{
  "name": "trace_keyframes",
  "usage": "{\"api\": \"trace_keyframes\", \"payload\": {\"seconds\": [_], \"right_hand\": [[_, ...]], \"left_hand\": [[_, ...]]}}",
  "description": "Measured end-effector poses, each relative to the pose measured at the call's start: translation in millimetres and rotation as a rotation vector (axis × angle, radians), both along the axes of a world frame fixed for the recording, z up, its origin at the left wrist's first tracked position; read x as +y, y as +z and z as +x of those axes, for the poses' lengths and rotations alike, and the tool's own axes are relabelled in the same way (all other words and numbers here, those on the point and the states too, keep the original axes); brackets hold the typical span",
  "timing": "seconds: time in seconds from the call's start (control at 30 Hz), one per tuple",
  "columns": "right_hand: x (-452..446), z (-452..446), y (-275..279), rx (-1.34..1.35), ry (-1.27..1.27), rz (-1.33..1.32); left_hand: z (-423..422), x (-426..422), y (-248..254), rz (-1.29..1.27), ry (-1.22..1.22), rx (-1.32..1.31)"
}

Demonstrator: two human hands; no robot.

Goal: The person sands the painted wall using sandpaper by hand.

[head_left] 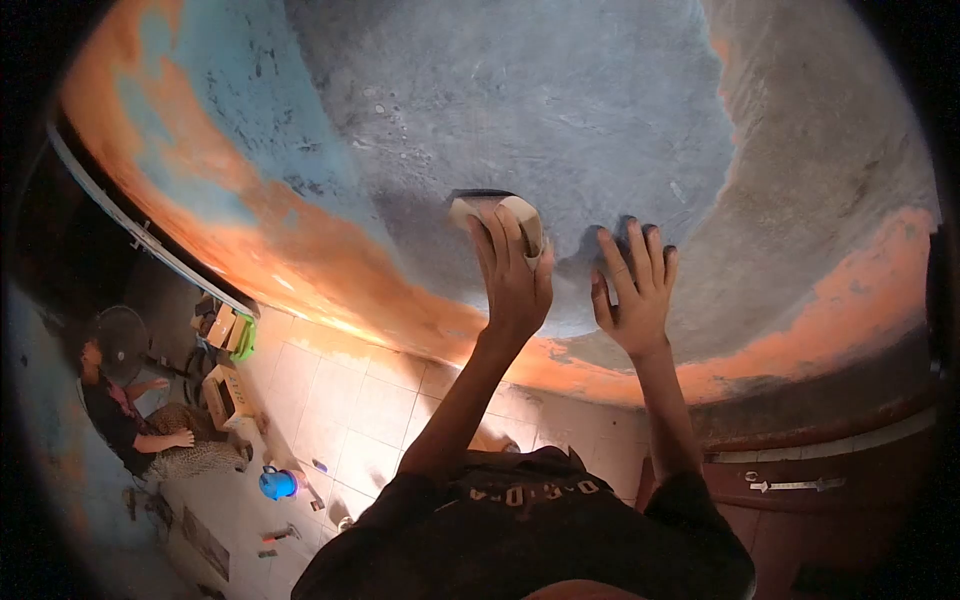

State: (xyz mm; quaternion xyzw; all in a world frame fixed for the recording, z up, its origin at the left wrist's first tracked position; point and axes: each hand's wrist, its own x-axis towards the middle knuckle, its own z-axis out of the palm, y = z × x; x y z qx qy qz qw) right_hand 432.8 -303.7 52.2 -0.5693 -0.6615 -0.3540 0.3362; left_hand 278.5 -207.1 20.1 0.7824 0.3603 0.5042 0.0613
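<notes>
A tiled room seen from above through a round, dark-edged view; a large wall (560,100), patched blue, orange, grey and brown, fills the upper part and curves with the lens. At far left, in dimmer light, is a fan (124,345), with a person (120,425) seated by it. Beside that person is a cardboard box (228,395), with more boxes and something bright green just above. A blue container (274,482) stands on the pale floor (320,390), near small tools too blurred to name.

At centre, the wearer's left hand (512,260) grips a pale, curled sheet (463,210), perhaps sandpaper, against the grey patch. The fingers lie over its face and the thumb is at its right side, probably to keep the curl together and pressed to the wall.

Just right, the right hand (635,298) holds nothing: its fingers are spread and the tips seem to rest on the grey, perhaps for balance. At lower right, a metal bar (797,486) lies across a dark reddish surface (725,483).
</notes>
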Motion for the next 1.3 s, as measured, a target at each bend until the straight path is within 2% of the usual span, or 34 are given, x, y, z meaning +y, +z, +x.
{"api": "trace_keyframes", "payload": {"seconds": [0.03, 0.13, 0.23, 0.33, 0.4, 0.47, 0.57, 0.63, 0.7, 0.8, 0.83, 0.93, 1.0, 1.03, 1.13, 1.17, 1.2, 1.23, 1.3], "right_hand": [[0.3, -1.3, -0.8, 0.008, -0.005, -0.002], [-0.4, -6.6, -2.6, 0.044, -0.034, -0.027], [4.3, -13.6, -11.1, 0.084, -0.069, -0.016], [7.7, -28.3, -13.0, 0.186, -0.050, -0.014], [13.8, -40.2, -18.1, 0.207, -0.046, 0.002], [24.7, -51.4, -23.3, 0.223, -0.041, 0.017], [41.3, -69.4, -25.4, 0.235, -0.040, 0.038], [50.8, -86.0, -24.6, 0.246, -0.021, 0.049], [66.7, -109.7, -22.8, 0.260, -0.018, 0.050], [93.9, -147.2, -27.0, 0.290, -0.015, 0.054], [105.8, -160.9, -28.2, 0.300, -0.008, 0.066], [136.5, -205.4, -27.7, 0.321, 0.018, 0.027], [159.7, -231.2, -29.1, 0.311, 0.000, 0.017], [171.2, -241.7, -29.4, 0.286, -0.014, 0.060], [192.7, -260.2, -40.5, 0.250, -0.060, 0.113], [195.1, -261.0, -47.5, 0.251, -0.123, 0.075], [197.3, -261.7, -52.5, 0.256, -0.187, 0.038], [198.4, -260.3, -55.8, 0.233, -0.220, 0.039], [202.9, -259.8, -58.8, 0.227, -0.239, 0.062]], "left_hand": [[-0.2, 2.2, 6.7, 0.051, -0.056, -0.169], [-28.1, 34.7, 61.3, 0.138, -0.060, -0.312], [-64.9, 51.7, 115.9, 0.185, 0.031, -0.262], [-66.3, 60.0, 86.5, 0.286, 0.038, -0.225], [-51.8, 45.4, 29.0, 0.094, -0.003, -0.241], [-46.7, 28.2, -29.0, -0.003, -0.027, -0.081], [-69.7, 51.2, -24.8, -0.003, -0.088, -0.058], [-102.4, 79.9, 21.6, 0.071, -0.015, -0.133], [-141.1, 110.7, 51.9, 0.065, -0.016, -0.329], [-197.5, 145.1, 67.4, 0.061, 0.014, -0.302], [-204.0, 143.9, 65.7, 0.009, 0.024, -0.337], [-199.9, 166.5, -26.6, 0.013, 0.092, -0.212], [-213.5, 146.3, -40.8, -0.068, 0.009, -0.124], [-220.3, 145.8, -38.1, -0.139, -0.067, -0.038], [-249.8, 178.0, -0.7, -0.093, -0.041, -0.077], [-259.5, 194.9, 14.5, -0.057, -0.109, -0.280], [-276.7, 221.1, 18.9, -0.055, -0.112, -0.279], [-296.7, 248.5, 19.7, 0.040, -0.037, -0.079], [-302.9, 255.8, 28.7, 0.134, 0.029, 0.125]]}}
